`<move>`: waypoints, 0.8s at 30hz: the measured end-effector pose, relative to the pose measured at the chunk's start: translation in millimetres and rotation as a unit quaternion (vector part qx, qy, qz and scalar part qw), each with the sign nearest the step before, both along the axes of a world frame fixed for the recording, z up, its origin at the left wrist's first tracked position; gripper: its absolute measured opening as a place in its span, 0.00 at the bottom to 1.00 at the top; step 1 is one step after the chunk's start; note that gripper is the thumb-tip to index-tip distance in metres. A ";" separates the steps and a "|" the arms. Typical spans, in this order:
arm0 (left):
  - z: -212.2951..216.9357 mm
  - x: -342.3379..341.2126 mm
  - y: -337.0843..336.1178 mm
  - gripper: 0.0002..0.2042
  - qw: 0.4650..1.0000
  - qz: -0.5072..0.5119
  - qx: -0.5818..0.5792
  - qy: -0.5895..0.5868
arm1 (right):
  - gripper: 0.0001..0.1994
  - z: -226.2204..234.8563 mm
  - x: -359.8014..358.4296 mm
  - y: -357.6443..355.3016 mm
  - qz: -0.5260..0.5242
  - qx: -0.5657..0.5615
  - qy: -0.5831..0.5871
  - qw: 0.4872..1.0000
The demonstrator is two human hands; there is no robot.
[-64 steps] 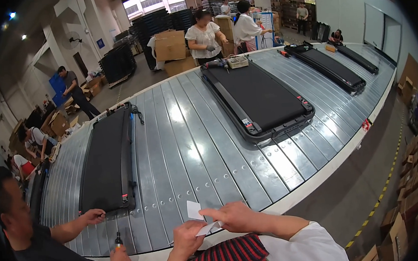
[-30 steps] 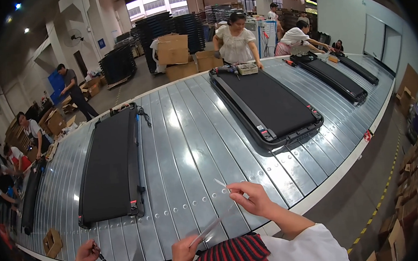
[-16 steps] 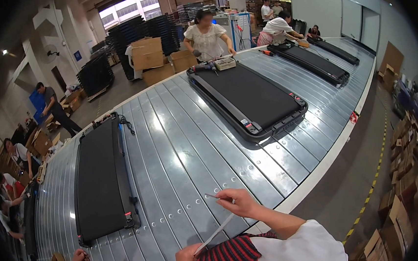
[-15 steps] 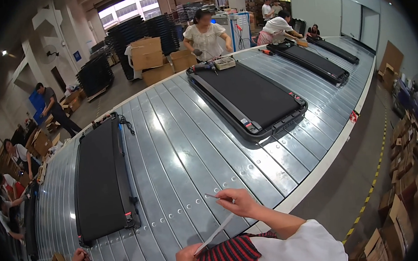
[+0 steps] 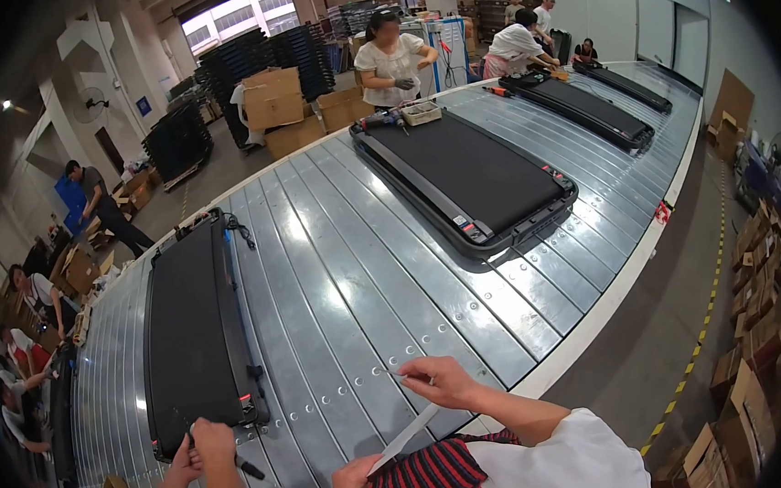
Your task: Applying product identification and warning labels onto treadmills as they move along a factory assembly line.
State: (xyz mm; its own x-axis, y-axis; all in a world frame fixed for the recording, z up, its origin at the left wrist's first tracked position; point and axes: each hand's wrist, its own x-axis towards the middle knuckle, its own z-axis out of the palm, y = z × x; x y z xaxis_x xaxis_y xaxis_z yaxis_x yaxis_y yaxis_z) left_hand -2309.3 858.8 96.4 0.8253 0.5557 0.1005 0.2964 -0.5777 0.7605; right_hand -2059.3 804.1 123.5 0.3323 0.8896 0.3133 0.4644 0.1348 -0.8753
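Hands of a co-worker (image 5: 206, 445) at the lower left grip a dark tool at the near corner of a flat black treadmill deck (image 5: 191, 338), which lies on the ribbed grey metal conveyor table (image 5: 338, 276).

Just to the right, the person's left hand (image 5: 354, 478) rises from the lower edge, its grip pinched on the lower end of a long thin whitish strip (image 5: 407, 435), seemingly tape or backing film. The strip runs slanting up and to the right to the right hand (image 5: 438, 382), whose thumb and forefinger close narrowly on its upper end just above the table's near edge. Both grips therefore hold the strip, stretched fairly straight between them.

Judging by its thinness, the strip is very light, limp and easily creased or torn, and possibly sticky on one face; holding it at the two ends under slight tension, as here, seems the safest way.

The right forearm comes in bent from the lower right, wrist cocked toward the table; the left hand sits low against the red-and-black striped shirt (image 5: 432, 479). Farther right lies a second black treadmill deck (image 5: 468, 174).
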 end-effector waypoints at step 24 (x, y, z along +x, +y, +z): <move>-8.4 -20.0 20.0 0.13 0.997 -0.053 0.044 -0.021 | 0.05 -0.1 -18.4 10.3 -0.049 0.012 -0.085 0.995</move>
